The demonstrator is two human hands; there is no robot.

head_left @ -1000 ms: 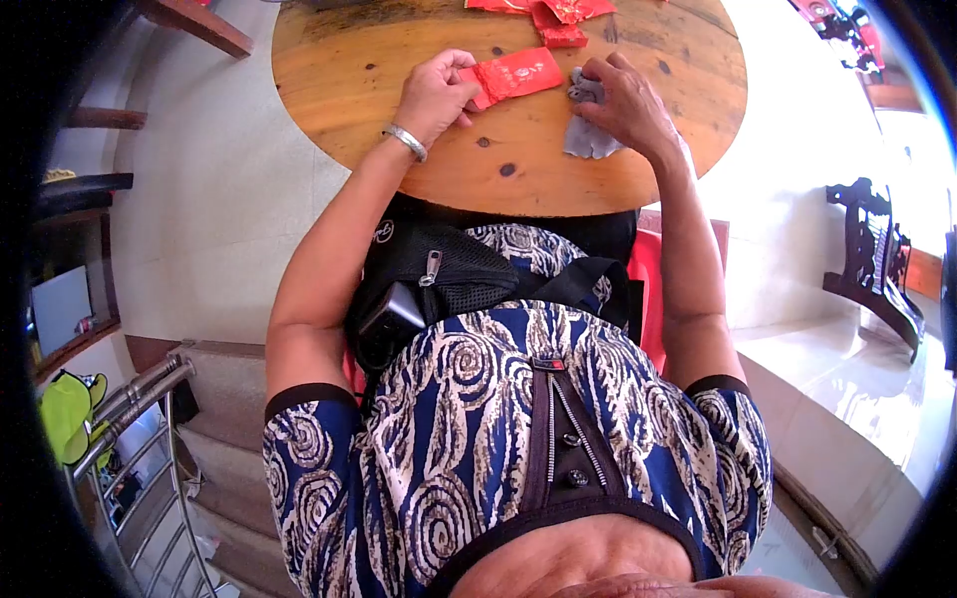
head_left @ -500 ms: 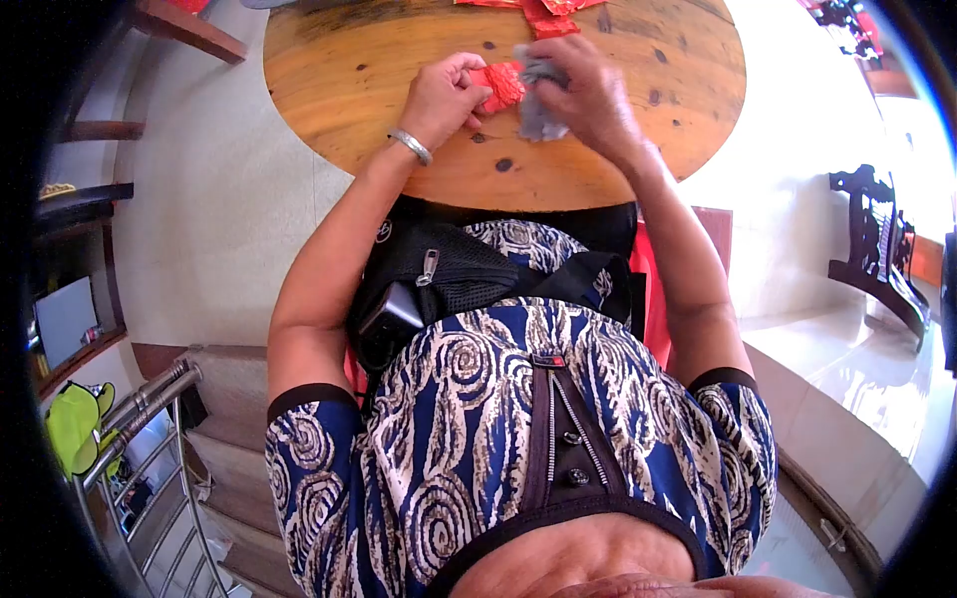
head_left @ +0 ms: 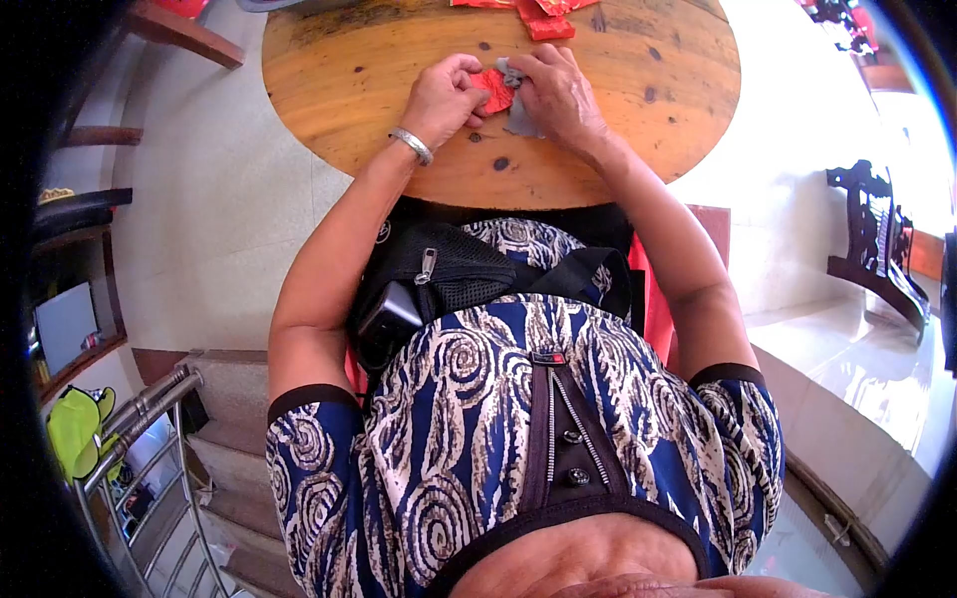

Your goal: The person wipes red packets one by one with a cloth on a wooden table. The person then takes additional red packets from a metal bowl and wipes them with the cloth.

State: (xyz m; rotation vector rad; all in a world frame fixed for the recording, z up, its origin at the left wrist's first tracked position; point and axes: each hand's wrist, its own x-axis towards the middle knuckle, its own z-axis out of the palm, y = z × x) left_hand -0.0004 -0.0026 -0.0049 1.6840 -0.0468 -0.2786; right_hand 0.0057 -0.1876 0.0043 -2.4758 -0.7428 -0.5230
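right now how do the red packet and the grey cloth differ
The red packet is bright red; the grey cloth is dull grey. The left hand holds the red packet; the right hand holds the grey cloth. The red packet is left of the grey cloth. Both are over the wooden table.

Paper packet [head_left: 494, 93]: red. Cloth [head_left: 523, 123]: grey, lt & dk patches. Tabletop [head_left: 618, 130]: yel-brn wood, dk knots + streaks. Far packets [head_left: 547, 24]: red too. Bracelet [head_left: 412, 147]: silver. Shirt [head_left: 459, 409]: navy w/ cream swirls, brnish flecks; cuffs [head_left: 314, 397] blk; zip teeth [head_left: 550, 429] silver. Waist bag [head_left: 469, 277]: blk. Floor tiles [head_left: 219, 189]: pale cream-grey. Stair rail [head_left: 150, 407]: silvery. Cap [head_left: 75, 431]: lime grn, blk edging. Carved chair [head_left: 874, 234]: v. dk brn.
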